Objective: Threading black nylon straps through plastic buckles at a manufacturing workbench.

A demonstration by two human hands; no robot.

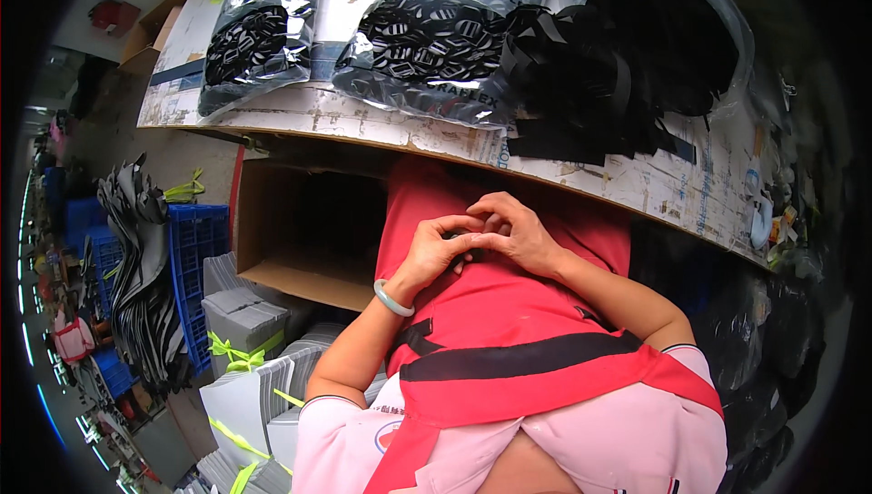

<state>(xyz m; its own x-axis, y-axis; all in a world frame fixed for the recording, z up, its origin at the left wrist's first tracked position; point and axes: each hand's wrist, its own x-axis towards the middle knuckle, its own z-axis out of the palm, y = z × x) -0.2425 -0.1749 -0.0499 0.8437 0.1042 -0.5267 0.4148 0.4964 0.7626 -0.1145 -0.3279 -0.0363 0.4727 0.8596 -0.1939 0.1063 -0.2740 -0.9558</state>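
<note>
Over the red apron (509,312) on my lap, my left hand (441,245) and my right hand (520,232) meet with curled, pinching fingers. Whatever lies between the fingertips is too small and too covered to make out. A pale bangle (393,299) circles my left wrist. On the table beyond the hands lies a clear bag of black plastic buckles (427,40), with a smaller bag of buckles (247,47) to its left. A pile of black webbing strips (590,85) spills from a big clear bag at the right.
The worn white table (336,111) has its near edge just past my lap. Under it stands an open cardboard box (309,281). Left of me are grey sheet bundles (241,312) tied with green ribbon, a blue crate (195,267) and hanging grey strips (145,258). Dark plastic bags (749,349) sit right.
</note>
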